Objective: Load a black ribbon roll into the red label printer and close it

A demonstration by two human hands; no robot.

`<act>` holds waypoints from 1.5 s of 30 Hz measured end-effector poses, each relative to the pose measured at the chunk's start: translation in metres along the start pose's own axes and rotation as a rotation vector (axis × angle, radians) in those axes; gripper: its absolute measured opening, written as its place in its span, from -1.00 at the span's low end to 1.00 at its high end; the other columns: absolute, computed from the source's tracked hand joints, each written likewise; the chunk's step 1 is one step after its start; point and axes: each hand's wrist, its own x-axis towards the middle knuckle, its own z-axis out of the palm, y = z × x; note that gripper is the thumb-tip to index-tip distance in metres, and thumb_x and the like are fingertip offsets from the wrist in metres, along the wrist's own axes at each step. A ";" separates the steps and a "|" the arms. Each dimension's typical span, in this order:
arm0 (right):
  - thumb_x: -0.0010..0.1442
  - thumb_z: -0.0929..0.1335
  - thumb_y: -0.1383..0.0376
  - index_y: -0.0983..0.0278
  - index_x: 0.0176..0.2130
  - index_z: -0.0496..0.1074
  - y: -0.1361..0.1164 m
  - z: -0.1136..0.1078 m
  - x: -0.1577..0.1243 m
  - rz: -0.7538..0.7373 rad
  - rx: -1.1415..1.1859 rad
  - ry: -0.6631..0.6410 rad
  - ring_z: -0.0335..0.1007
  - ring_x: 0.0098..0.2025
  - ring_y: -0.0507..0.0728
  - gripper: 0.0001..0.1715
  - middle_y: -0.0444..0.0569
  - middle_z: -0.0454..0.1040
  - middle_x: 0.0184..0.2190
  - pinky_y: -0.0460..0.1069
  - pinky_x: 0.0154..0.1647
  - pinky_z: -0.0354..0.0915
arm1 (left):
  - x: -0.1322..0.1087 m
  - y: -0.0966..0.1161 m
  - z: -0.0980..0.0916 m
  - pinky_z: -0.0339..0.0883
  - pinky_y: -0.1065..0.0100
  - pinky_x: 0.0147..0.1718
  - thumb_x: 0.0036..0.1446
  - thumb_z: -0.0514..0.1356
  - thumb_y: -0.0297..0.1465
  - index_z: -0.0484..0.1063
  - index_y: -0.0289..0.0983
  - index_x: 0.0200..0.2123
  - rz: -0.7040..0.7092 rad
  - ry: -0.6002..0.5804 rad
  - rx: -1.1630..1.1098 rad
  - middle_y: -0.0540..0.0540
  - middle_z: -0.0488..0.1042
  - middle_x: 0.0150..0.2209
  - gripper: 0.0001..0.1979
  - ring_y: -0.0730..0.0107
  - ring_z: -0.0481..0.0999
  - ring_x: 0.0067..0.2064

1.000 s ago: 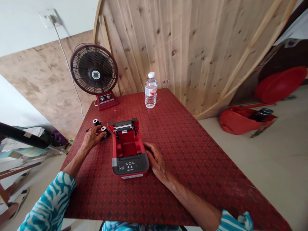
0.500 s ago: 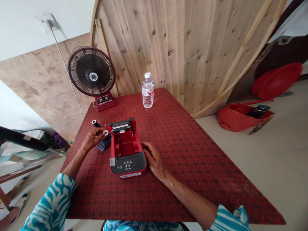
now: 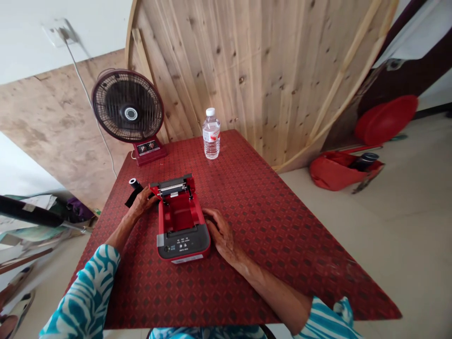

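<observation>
A red and black label printer stands on the table with its lid raised and its red inner bay uncovered. My left hand is at the lid's left edge, fingers curled; whatever they hold is hidden. Just beyond that hand, a black roll with a white core lies with a dark strip beside it. Against the printer's right side rests my right hand, fingers bent and slightly apart, with nothing seen inside them.
The patterned red table also bears a fan at the back left and a clear water bottle at the back. A wooden panel rises behind it. A red bag sits on the floor at right.
My left hand has moved behind the lid's left edge; the white-cored roll end at its fingertips is now out of sight. My right hand stays beside the printer. The view has shifted slightly.
</observation>
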 end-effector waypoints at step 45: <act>0.29 0.18 0.32 0.18 0.03 0.36 -0.005 0.000 0.001 0.002 0.019 -0.004 0.36 0.03 0.14 -0.65 0.03 0.42 -0.04 0.13 0.11 0.28 | -0.035 0.134 0.023 0.39 0.29 -0.19 0.05 0.23 -0.55 0.45 -0.20 -0.15 0.290 -0.576 0.579 -0.11 0.53 -0.15 -0.73 0.19 0.55 -0.13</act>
